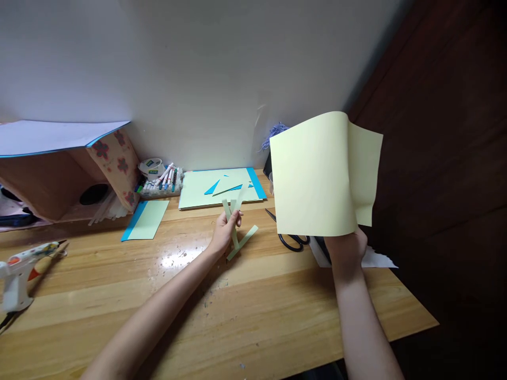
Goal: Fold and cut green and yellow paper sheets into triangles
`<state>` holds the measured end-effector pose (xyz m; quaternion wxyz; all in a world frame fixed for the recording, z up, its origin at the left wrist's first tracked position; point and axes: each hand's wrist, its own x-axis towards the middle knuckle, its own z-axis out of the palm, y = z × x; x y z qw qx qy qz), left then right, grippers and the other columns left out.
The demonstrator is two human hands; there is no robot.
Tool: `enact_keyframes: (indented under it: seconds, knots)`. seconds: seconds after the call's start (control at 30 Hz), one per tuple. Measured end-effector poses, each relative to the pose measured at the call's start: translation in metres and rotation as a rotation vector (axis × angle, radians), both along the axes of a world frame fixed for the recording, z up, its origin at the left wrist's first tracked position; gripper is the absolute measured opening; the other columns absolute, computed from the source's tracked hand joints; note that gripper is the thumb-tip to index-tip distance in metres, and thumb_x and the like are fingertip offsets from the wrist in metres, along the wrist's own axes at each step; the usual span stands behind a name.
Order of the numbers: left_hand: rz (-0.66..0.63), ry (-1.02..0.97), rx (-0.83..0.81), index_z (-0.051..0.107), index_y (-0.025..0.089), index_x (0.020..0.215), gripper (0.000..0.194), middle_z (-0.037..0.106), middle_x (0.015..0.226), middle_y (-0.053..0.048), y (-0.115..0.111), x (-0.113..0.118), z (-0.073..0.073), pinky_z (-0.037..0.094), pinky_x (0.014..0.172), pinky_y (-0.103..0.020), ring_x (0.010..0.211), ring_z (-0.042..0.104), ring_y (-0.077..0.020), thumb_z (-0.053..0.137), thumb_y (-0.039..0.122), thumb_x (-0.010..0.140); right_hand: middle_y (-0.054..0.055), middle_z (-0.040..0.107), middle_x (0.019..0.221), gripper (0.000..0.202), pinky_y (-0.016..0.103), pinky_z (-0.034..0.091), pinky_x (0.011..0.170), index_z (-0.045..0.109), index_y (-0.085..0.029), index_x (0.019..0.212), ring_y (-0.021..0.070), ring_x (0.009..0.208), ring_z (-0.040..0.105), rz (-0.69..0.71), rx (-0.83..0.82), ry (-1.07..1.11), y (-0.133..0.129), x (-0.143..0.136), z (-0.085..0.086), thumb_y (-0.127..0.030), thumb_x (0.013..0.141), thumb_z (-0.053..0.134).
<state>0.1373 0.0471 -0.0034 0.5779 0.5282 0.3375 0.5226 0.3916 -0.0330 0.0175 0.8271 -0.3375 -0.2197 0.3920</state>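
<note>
My left hand [227, 229] is closed on several narrow pale green paper strips [226, 207] that stick up past its fingers. One more strip [246, 240] lies on the table just to the right of that hand. At the right, my right hand [352, 245] grips the lower edge of a large pale yellow sheet of paper [312, 179], which curves over and is raised above the table. Its fingers are mostly hidden behind the sheet. Black-handled scissors [293, 244] lie partly under the sheet's lower left edge.
At the back lies a stack of pale green and blue paper [194, 184] with offcuts on it. A smaller sheet [148, 221], a box of markers [164, 182] and a tape roll [151, 166] are left of it. A hot glue gun [19, 279] lies far left, before an open box [111, 158].
</note>
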Motion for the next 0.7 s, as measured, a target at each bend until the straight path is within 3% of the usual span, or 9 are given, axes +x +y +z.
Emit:
enact_keyframes:
  seconds: [0.13,0.27,0.43,0.57,0.7]
  knots:
    - [-0.052,0.037,-0.002,0.053,0.016,0.074,0.034,0.053,0.061,0.001,-0.004,0.002,-0.013,0.040,0.065,-0.023,0.060,0.049,-0.0103,0.054,0.050,0.078,0.002,0.067,0.100,0.032,0.027,0.046,0.091,0.062,-0.019,0.095,0.0147,0.104,0.056,0.038,0.053,0.105,0.000,0.001,-0.002,-0.019,0.071,0.041]
    - [-0.100,-0.004,-0.068,0.051,0.017,0.077,0.037,0.046,0.051,0.006,-0.003,0.006,-0.012,0.043,0.060,-0.024,0.049,0.044,-0.0088,0.053,0.054,0.076,0.001,0.067,0.102,0.034,0.023,0.048,0.088,0.062,-0.019,0.099,0.0126,0.105,0.056,0.067,0.081,0.129,0.000,0.000,-0.001,-0.017,0.072,0.040]
    - [-0.142,0.038,-0.125,0.050,0.016,0.070,0.040,0.043,0.051,0.005,-0.003,0.004,-0.012,0.044,0.060,-0.025,0.047,0.042,-0.0081,0.053,0.055,0.076,0.001,0.067,0.100,0.032,0.026,0.047,0.090,0.063,-0.020,0.097,0.0141,0.106,0.056,0.026,0.049,0.079,0.000,0.000,0.000,-0.018,0.074,0.040]
    - [-0.221,0.109,-0.179,0.049,0.016,0.069,0.040,0.044,0.051,0.005,-0.007,-0.002,-0.017,0.040,0.054,-0.021,0.047,0.041,-0.0079,0.054,0.055,0.076,0.001,0.067,0.100,0.031,0.027,0.045,0.093,0.063,-0.020,0.096,0.0145,0.106,0.055,0.053,0.034,0.082,0.000,-0.001,-0.001,-0.020,0.073,0.042]
    - [-0.176,0.055,-0.231,0.046,0.018,0.069,0.041,0.029,0.047,0.009,-0.006,-0.015,-0.017,0.031,0.045,-0.019,0.041,0.029,-0.0069,0.050,0.058,0.076,0.004,0.067,0.099,0.029,0.032,0.046,0.092,0.063,-0.018,0.097,0.0179,0.105,0.057,0.101,-0.024,0.082,0.002,-0.006,-0.002,-0.023,0.075,0.044]
